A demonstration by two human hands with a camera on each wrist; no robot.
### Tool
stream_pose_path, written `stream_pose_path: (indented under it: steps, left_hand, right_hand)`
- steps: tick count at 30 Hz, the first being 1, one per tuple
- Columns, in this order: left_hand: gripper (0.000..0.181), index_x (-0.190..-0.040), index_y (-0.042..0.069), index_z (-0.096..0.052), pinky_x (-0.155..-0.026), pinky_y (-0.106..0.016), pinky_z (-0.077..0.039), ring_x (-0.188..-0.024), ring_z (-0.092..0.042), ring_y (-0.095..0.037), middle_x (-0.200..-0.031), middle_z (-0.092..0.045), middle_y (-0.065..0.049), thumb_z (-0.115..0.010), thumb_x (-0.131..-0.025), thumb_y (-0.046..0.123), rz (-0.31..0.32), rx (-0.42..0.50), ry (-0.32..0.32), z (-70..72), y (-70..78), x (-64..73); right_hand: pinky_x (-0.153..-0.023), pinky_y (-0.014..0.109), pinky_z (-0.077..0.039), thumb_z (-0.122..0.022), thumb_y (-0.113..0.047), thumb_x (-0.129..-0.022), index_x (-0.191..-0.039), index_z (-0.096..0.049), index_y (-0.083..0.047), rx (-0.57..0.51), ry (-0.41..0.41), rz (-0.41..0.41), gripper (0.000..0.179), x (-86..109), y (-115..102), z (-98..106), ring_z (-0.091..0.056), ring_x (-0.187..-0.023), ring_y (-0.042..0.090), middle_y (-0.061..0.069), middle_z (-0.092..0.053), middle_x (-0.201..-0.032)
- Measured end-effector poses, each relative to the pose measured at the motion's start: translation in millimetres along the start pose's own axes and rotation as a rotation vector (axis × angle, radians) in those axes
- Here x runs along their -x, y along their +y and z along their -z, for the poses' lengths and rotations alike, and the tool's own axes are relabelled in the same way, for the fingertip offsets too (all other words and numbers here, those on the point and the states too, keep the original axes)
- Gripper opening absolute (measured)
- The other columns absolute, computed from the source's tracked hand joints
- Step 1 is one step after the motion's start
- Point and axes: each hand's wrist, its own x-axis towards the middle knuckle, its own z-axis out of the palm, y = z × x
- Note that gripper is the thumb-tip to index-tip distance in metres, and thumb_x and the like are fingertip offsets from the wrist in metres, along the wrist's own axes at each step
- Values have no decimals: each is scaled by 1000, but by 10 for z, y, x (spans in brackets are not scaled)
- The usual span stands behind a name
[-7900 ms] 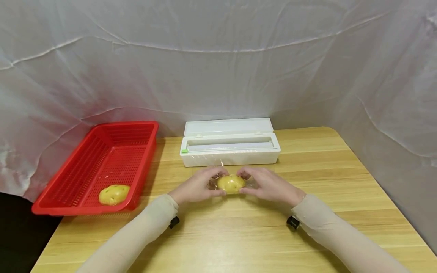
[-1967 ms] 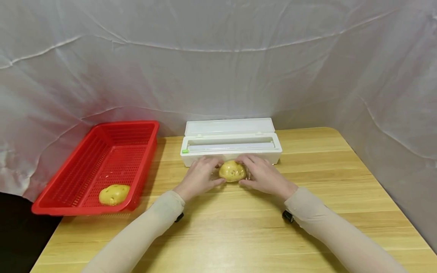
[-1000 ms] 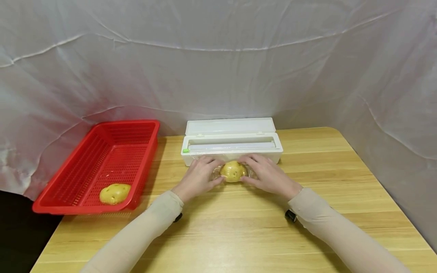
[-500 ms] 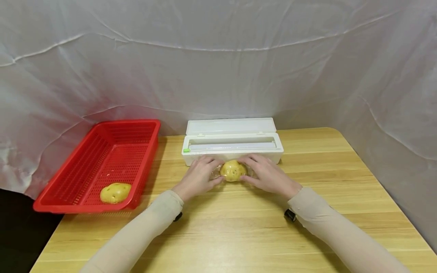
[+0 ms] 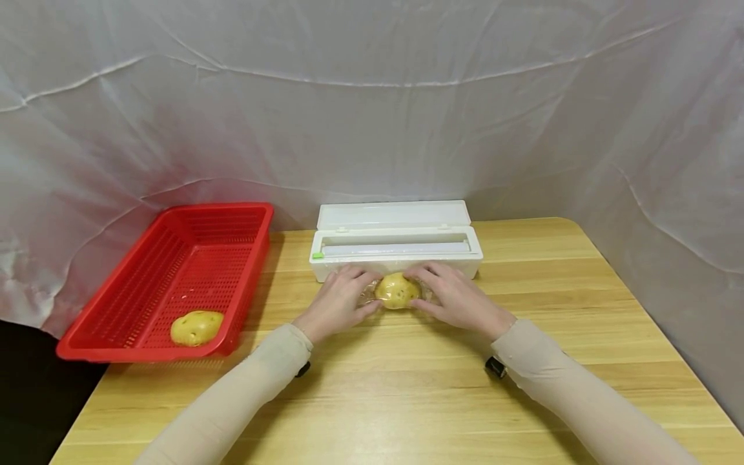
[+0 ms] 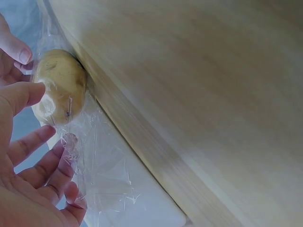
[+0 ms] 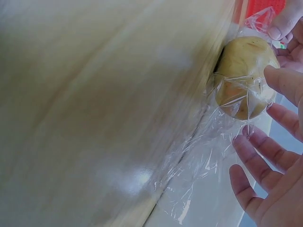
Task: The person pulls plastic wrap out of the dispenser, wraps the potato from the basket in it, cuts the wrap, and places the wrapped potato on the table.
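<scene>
In the head view a yellow potato [image 5: 397, 290] is held at the table's middle, right before the white cling film dispenser [image 5: 401, 266]. Clear cling film [image 6: 111, 177] covers the potato and spreads out past its ends in both wrist views. My left hand [image 5: 343, 300] holds the potato's left end, thumb in front and fingers behind. My right hand [image 5: 456, 300] grips the right end in the same way. In the right wrist view the film [image 7: 203, 156] hangs crumpled beside my right fingers. Whether the potato touches the table is hard to tell.
The dispenser's lid [image 5: 394, 214] stands up, showing the film roll [image 5: 395, 248] inside. A red perforated basket [image 5: 244, 284] at the left holds another potato [image 5: 197, 328]. Grey fabric [image 5: 372, 129] hangs behind the wooden table [image 5: 395, 400].
Over the span, both hands have moved the potato away from me, up to the dispenser, and the potato has turned. During the last second they have barely shifted.
</scene>
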Motion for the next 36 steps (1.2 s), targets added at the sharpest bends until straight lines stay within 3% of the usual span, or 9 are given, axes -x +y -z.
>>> stream_pose_path:
  steps: [19, 36]
  left_hand:
    - [46, -137, 16, -69, -99, -53, -54, -131, -65, -30, -132, -73, -5, -82, -96, 32, -55, 3, 62, 19, 47, 60]
    - [45, -137, 19, -70, -97, -48, -47, -128, -65, -27, -130, -72, -2, -82, -96, 33, -49, -8, 44, 11, 76, 87]
  right_hand:
    - [-105, 55, -55, -83, -29, -96, -142, -64, -11, -9, 3, 4, 53, 19, -14, 0, -67, -125, 31, 11, -67, -139]
    - [-107, 61, -53, -81, -29, -98, -141, -65, -13, -20, 5, 11, 49, 42, -15, -5, -64, -131, 31, 8, -66, -142]
